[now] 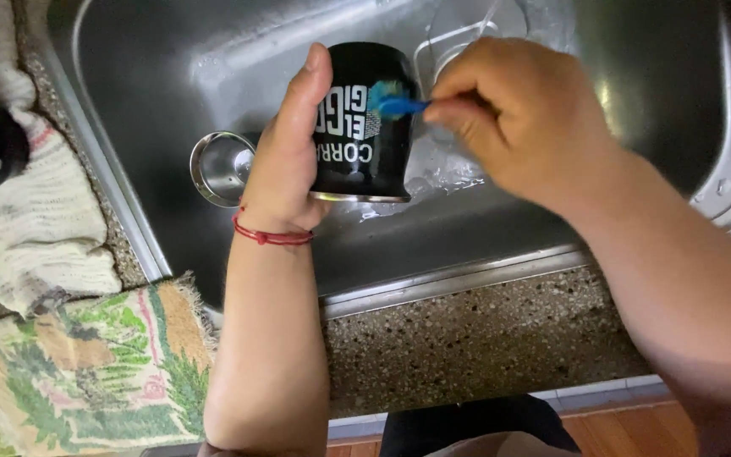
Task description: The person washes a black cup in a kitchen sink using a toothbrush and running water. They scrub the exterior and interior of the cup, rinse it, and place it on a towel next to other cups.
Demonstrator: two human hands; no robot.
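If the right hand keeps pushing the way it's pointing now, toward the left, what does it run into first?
The right hand points its blue brush leftward, and the bristles look already against the black mug held in the left hand. So the mug's side comes first, though depth is hard to judge.

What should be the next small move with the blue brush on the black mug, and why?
Probably sweep the blue brush further across the black mug. The right hand presses its bristles on the mug's side, the left hand holds the mug over the steel sink, and most of the side looks unbrushed.
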